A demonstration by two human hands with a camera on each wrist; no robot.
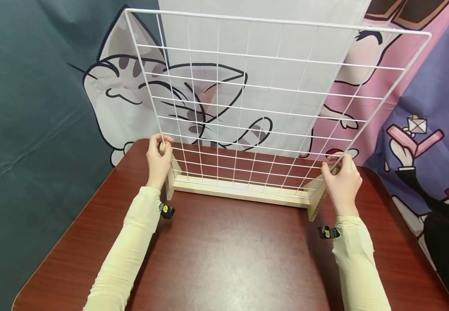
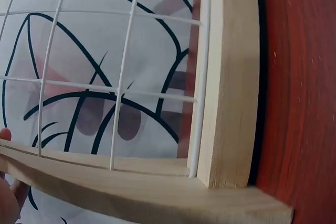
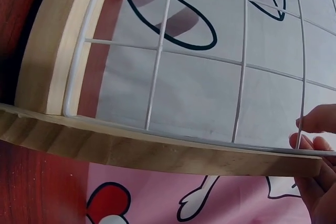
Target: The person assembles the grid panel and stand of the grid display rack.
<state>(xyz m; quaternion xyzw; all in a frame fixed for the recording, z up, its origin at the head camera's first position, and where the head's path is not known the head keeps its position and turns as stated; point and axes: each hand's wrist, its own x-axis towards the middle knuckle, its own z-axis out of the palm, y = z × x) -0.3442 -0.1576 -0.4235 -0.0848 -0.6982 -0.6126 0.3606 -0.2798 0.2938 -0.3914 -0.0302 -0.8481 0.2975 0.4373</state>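
A white wire grid panel (image 1: 240,106) stands upright, its lower edge along a pale wooden stand (image 1: 244,191) that has a side upright at each end. The left hand (image 1: 159,160) grips the top of the left upright (image 2: 105,192) together with the panel's side wire. At the opposite side, the right hand (image 1: 343,183) holds the right upright (image 3: 173,156) near its top, fingers at the panel's edge wire. In the right wrist view, the panel's side wire runs along that upright. Only part of the left hand shows in the left wrist view.
The stand rests on a reddish-brown table (image 1: 224,259). Behind it hangs a cloth backdrop (image 1: 38,108) with cartoon cats. A small black camera (image 1: 166,211) is on the left wrist, another black camera (image 1: 328,232) on the right.
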